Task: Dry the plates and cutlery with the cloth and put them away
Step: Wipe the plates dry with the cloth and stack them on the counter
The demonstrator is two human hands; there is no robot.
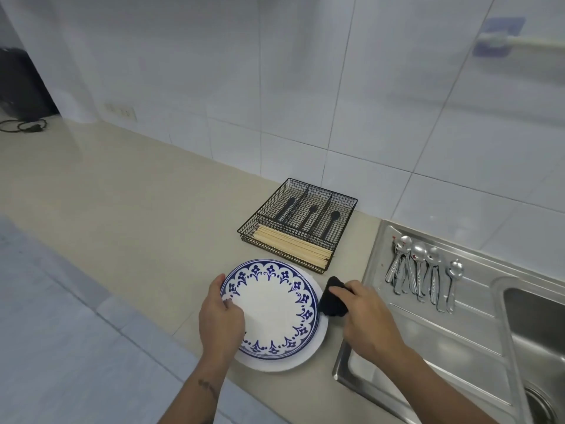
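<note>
Blue-patterned plate (270, 307): head view; lies on top of a plain white plate (318, 350), both on the beige counter (122, 209) just left of the sink.
Left hand (220, 319): fingers curled over the patterned plate's left rim, thumb on its face, likely steadying it for wiping.
Right hand (363, 316): fingers bunched round a dark cloth (333, 298), held at the plates' right edge.
Spoons (425, 270): lie fanned on the steel drainboard (428, 325), apparently waiting to be dried.
Wire organiser (298, 223): behind the plates; chopsticks (293, 247) in the front compartment, black utensils behind; probably where the cutlery goes.
</note>
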